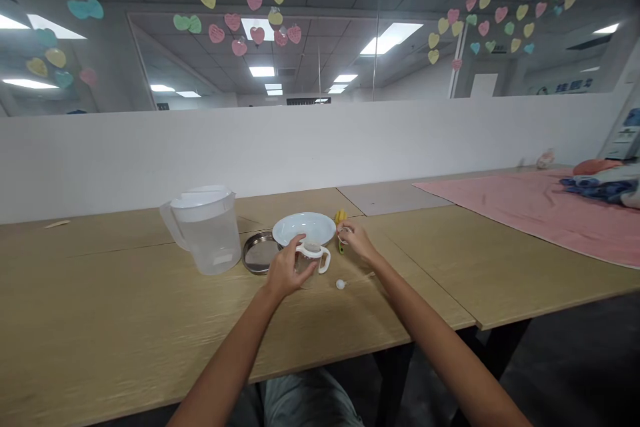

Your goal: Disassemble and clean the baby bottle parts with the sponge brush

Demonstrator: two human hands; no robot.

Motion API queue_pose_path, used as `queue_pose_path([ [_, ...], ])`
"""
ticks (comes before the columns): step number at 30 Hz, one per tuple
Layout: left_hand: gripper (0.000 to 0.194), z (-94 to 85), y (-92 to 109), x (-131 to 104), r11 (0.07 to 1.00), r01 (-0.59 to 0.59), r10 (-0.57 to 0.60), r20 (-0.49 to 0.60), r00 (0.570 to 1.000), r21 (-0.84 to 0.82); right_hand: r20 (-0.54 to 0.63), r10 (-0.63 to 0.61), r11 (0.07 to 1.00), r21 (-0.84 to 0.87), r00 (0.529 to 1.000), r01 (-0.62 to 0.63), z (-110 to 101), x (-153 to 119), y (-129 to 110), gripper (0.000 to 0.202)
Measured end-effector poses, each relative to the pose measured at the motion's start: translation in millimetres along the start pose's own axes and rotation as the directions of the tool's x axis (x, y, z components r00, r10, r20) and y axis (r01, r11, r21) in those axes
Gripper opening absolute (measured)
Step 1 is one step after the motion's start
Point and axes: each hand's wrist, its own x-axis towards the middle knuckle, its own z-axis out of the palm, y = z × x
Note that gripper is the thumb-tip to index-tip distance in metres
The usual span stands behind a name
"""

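My left hand (290,269) is wrapped round a small clear cup (310,265) with a white rim and white handle, upright on the wooden table. To the right, my right hand (353,239) pinches a small whitish piece, too small to make out, beside the rim of a white bowl (304,219). A yellow and green item (341,216) lies just behind the right fingers. In front of that hand a small round white piece (341,284) rests on the table. A round metal tray (257,255) sits left of the bowl, partly behind the left hand.
A large translucent pitcher (213,233) stands left of the metal tray. Pink cloth (520,203) covers the table's right side, with bundled fabric (607,180) on it. The table's front edge (345,355) runs below my forearms; a white wall (300,147) rises behind.
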Motion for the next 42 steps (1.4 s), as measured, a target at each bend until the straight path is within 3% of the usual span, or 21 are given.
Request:
queue_pose_path([
  [2, 0.056, 0.2, -0.7, 0.2, 1.000, -0.007, 0.007, -0.003, 1.000, 0.007, 0.237, 0.060, 0.995, 0.060, 0.970, -0.077, -16.1, -2.4, -7.6, 0.009],
  [3, 0.055, 0.3, -0.9, 0.2, 1.000, -0.010, 0.010, -0.006, 1.000, 0.009, 0.402, 0.119, 0.988, 0.043, 0.908, -0.148, -24.0, -4.0, -11.1, 0.012],
  [5, 0.055, 0.3, -1.1, 0.0, 1.000, -0.012, 0.013, -0.016, 1.000, 0.012, 0.670, 0.260, 0.962, -0.116, 0.696, -0.249, -36.9, -7.3, -16.5, 0.021],
  [6, 0.055, 0.2, -1.0, -0.2, 1.000, -0.012, 0.012, -0.021, 1.000, 0.016, 0.723, 0.304, 0.950, -0.184, 0.621, -0.251, -41.2, -8.5, -18.2, 0.025],
  [7, 0.055, 0.0, -0.9, -0.4, 1.000, -0.013, 0.013, -0.024, 1.000, 0.022, 0.749, 0.329, 0.944, -0.238, 0.576, -0.230, -43.8, -9.3, -19.2, 0.029],
  [8, 0.055, -0.2, -0.8, -0.7, 1.000, -0.015, 0.016, -0.027, 1.000, 0.027, 0.751, 0.340, 0.940, -0.279, 0.566, -0.195, -44.8, -9.7, -19.6, 0.032],
  [11, 0.054, -0.6, -0.8, -1.2, 0.999, -0.022, 0.024, -0.037, 0.999, 0.039, 0.716, 0.369, 0.910, -0.407, 0.593, -0.075, -41.0, -9.4, -17.0, 0.036],
  [15, 0.052, -0.3, -1.2, -1.1, 0.999, -0.020, 0.021, -0.042, 0.999, 0.030, 0.673, 0.408, 0.836, -0.547, 0.617, 0.044, -28.9, -9.4, -9.2, 0.025],
  [20, 0.053, -0.8, -1.2, -0.8, 1.000, -0.015, 0.016, -0.027, 1.000, 0.026, 0.646, 0.372, 0.835, -0.546, 0.667, 0.063, -23.2, -10.7, -7.9, 0.007],
  [23, 0.054, -1.5, -1.4, -0.6, 1.000, -0.009, 0.010, -0.021, 1.000, 0.022, 0.648, 0.270, 0.921, -0.391, 0.712, 0.006, -32.0, -11.5, -16.7, 0.010],
  [26, 0.055, -1.6, -2.2, -0.7, 1.000, -0.011, 0.012, -0.022, 1.000, 0.027, 0.566, 0.112, 0.994, -0.080, 0.817, -0.081, -39.4, -11.7, -25.9, 0.012],
  [28, 0.055, -1.3, -2.7, -0.8, 0.999, -0.010, 0.011, -0.025, 1.000, 0.034, 0.455, 0.083, 0.977, 0.137, 0.887, -0.162, -36.6, -11.0, -28.7, 0.017],
  [31, 0.054, -0.9, -2.6, -1.0, 0.999, 0.000, 0.001, -0.029, 1.000, 0.035, 0.318, 0.069, 0.902, 0.385, 0.945, -0.196, -20.8, -9.1, -27.4, 0.023],
  [36, 0.054, -1.0, -1.9, -0.2, 1.000, -0.015, 0.016, -0.033, 0.999, 0.025, 0.123, 0.023, 0.803, 0.589, 0.992, -0.092, 4.2, -5.4, -19.7, 0.026],
  [42, 0.053, 0.1, -3.0, 0.4, 0.999, -0.025, 0.026, -0.039, 0.999, 0.025, 0.004, 0.013, 0.761, 0.649, 1.000, -0.012, 9.3, 1.6, -7.7, 0.029],
])
